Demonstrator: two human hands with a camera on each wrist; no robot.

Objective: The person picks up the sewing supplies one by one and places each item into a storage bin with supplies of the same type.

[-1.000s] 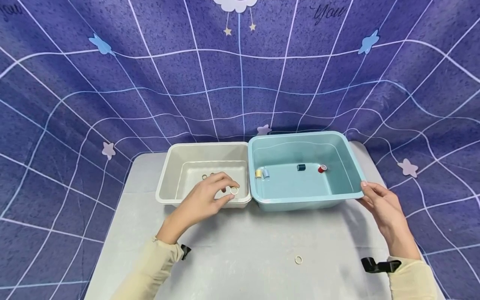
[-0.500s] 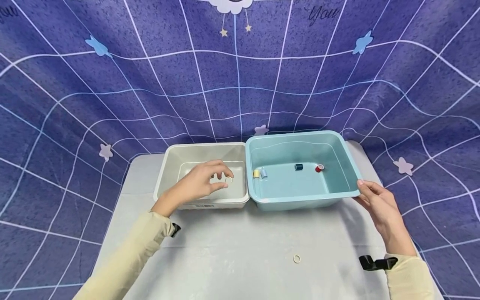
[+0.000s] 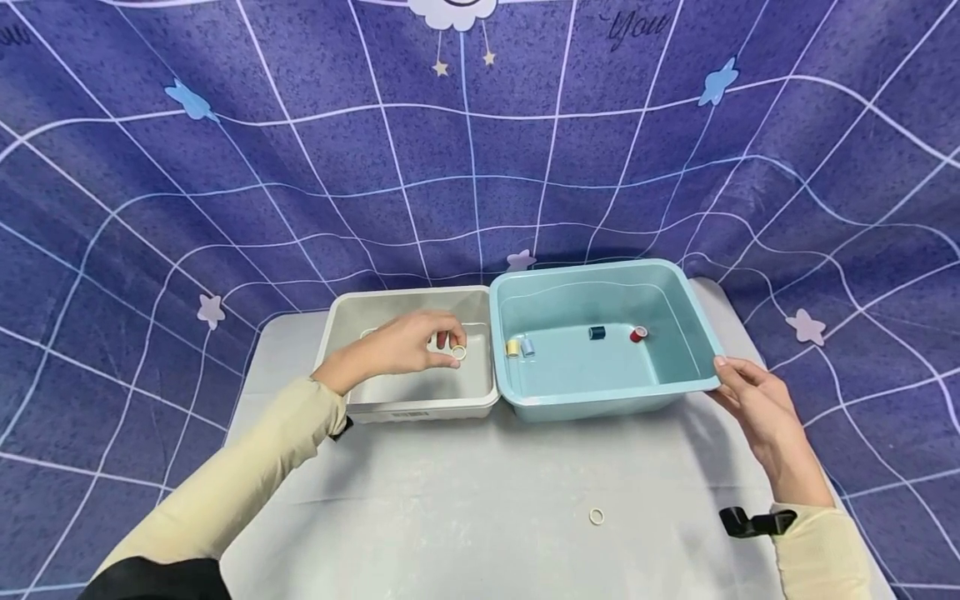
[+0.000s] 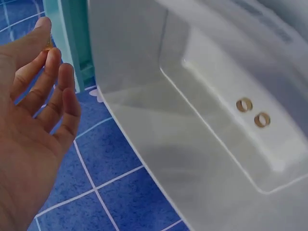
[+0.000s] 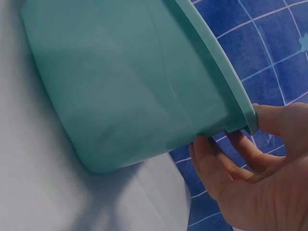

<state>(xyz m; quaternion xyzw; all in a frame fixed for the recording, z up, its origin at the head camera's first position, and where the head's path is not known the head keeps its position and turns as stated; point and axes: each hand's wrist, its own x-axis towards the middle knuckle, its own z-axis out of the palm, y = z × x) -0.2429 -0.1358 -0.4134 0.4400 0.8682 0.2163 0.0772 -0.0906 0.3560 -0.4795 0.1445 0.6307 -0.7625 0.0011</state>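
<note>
My left hand is above the grey bin, pinching a small pale ring between thumb and fingertip. In the left wrist view the ring is mostly hidden by the fingers, and the other fingers are loosely bent. Two rings lie on the bin's floor, side by side. My right hand grips the front right corner of the light blue basin, thumb on the rim and fingers beneath it. Inside the basin are a yellow spool, a pale blue spool, a dark spool and a red spool.
Another pale ring lies on the white table, in front of the basin. The bin and basin stand side by side at the back, their rims meeting. Behind them hangs a blue-purple curtain with a grid pattern.
My left hand has moved left and farther back over the grey bin, carrying the ring from near its front right rim. My right hand keeps its grip on the basin.
</note>
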